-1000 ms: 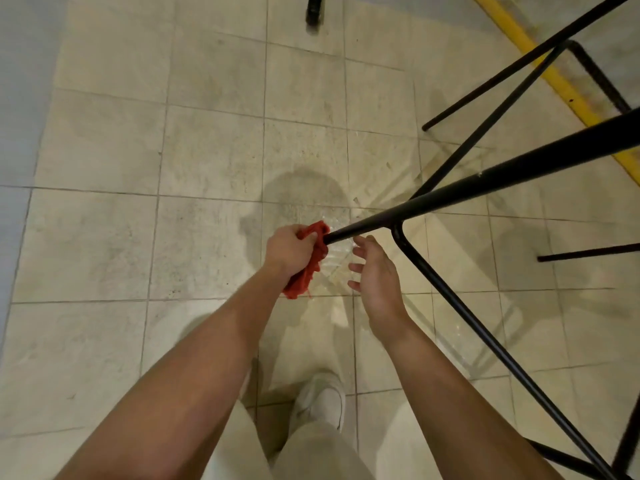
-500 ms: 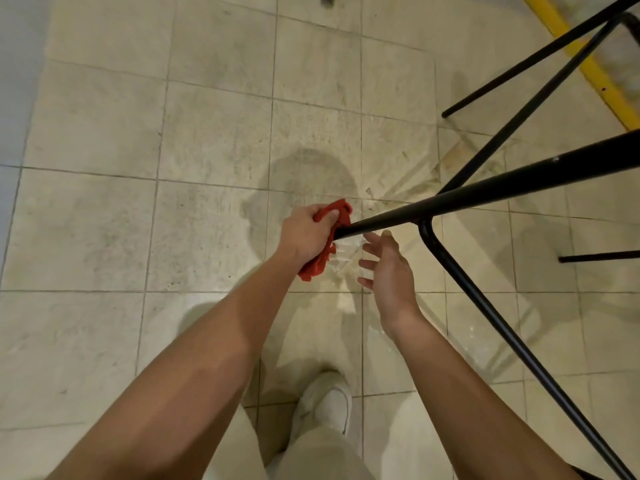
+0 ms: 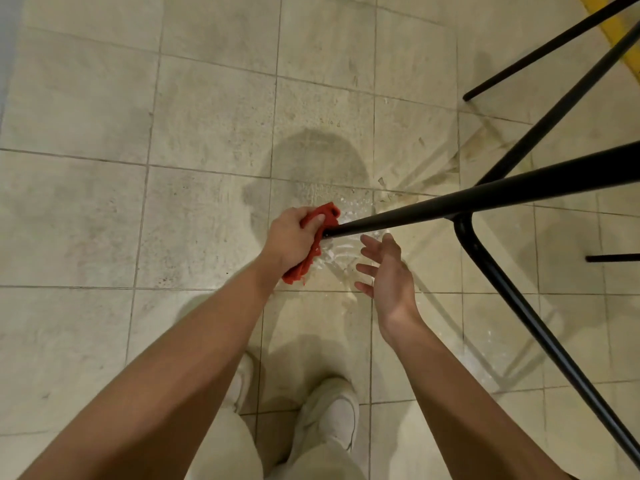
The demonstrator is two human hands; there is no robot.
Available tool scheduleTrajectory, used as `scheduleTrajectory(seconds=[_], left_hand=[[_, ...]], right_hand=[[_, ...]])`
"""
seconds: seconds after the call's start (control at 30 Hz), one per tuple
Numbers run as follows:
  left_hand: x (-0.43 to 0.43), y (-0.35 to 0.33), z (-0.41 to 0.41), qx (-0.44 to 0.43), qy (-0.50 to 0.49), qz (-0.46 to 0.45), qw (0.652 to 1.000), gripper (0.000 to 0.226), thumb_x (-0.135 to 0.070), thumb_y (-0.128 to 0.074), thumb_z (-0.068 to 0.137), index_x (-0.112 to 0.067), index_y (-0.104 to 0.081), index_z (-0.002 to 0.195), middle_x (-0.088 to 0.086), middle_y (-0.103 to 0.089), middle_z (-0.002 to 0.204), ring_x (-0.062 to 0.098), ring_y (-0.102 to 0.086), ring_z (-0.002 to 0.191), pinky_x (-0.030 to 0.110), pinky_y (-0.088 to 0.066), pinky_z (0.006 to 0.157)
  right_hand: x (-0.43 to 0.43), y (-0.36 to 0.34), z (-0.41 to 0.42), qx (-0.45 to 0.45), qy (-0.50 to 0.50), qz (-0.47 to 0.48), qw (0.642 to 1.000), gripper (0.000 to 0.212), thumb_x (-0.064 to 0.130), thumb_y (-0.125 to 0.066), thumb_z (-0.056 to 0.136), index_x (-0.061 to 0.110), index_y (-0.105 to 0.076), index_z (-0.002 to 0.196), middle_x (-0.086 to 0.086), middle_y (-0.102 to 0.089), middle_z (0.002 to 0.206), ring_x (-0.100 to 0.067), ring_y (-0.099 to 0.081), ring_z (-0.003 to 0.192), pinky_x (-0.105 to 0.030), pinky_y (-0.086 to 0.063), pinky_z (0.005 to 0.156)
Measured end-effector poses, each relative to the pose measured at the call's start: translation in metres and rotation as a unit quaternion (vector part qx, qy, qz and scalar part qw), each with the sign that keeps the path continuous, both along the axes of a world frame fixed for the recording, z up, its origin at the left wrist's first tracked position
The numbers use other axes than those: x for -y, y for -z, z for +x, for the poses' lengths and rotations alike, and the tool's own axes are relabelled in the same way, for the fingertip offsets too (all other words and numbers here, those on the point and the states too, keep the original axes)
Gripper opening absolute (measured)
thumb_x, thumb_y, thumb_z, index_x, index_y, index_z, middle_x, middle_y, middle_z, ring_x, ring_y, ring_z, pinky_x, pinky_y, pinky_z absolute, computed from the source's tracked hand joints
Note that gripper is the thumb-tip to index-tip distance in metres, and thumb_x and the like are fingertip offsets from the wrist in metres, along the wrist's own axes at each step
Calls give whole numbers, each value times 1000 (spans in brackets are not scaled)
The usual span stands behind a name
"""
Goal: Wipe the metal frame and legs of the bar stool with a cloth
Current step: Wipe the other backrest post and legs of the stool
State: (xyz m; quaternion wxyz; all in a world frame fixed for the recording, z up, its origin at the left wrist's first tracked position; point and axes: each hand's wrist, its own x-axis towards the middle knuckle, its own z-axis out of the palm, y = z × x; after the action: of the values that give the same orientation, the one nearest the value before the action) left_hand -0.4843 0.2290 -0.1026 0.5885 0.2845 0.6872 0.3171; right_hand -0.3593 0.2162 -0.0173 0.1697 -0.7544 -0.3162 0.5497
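The left hand stays clenched round the red cloth, bunched over the foot end of the tipped bar stool's black leg, which runs off toward two o'clock. The right hand, a moment ago close under that leg, has eased away to five o'clock of the tip, fingers spread, holding nothing. I'd judge this leg's end about done, with the other legs still waiting.
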Motion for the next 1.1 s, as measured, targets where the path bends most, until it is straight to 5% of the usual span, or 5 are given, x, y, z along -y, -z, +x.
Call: scheduleTrajectory(seconds=[0.2,0.47,0.73,0.97,1.1], left_hand=[[-7,34,-2,-130,66,-40,989,28,-23,-42,100,-13,-57,121,11,-66,85,23,-62,64,37,-56,66],[16,14,-4,42,-26,71,996,15,-22,-48,99,-18,-58,110,0,-68,83,24,-68,62,32,-57,57],[5,50,13,-242,15,21,970,30,-22,-43,100,-9,-57,124,4,-48,113,11,-48,87,9,-30,78],[31,-6,33,39,-245,-19,969,15,-28,-51,97,-18,-55,108,3,-69,75,15,-68,57,22,-53,48],[39,-42,49,92,-280,57,954,9,-28,-54,95,-21,-55,102,3,-69,79,22,-70,62,32,-58,57]], right_hand=[[4,11,3,4,-13,-16,1000,47,46,-23,100,24,-58,124,2,-55,126,-15,-54,109,-40,-44,100],[-1,21,-2,3,-9,-13,1000,49,45,-22,101,21,-59,122,1,-57,125,-13,-56,100,-34,-46,90],[4,28,-4,2,-12,-22,1000,48,45,-24,100,22,-61,121,1,-58,125,-14,-56,104,-35,-46,94],[-1,13,-2,-7,-13,-2,1000,49,44,-22,101,20,-61,119,-1,-57,124,-14,-57,102,-32,-47,86],[0,4,-3,-18,-9,1,1000,48,46,-22,100,23,-61,115,0,-58,123,-13,-57,104,-40,-45,97]])
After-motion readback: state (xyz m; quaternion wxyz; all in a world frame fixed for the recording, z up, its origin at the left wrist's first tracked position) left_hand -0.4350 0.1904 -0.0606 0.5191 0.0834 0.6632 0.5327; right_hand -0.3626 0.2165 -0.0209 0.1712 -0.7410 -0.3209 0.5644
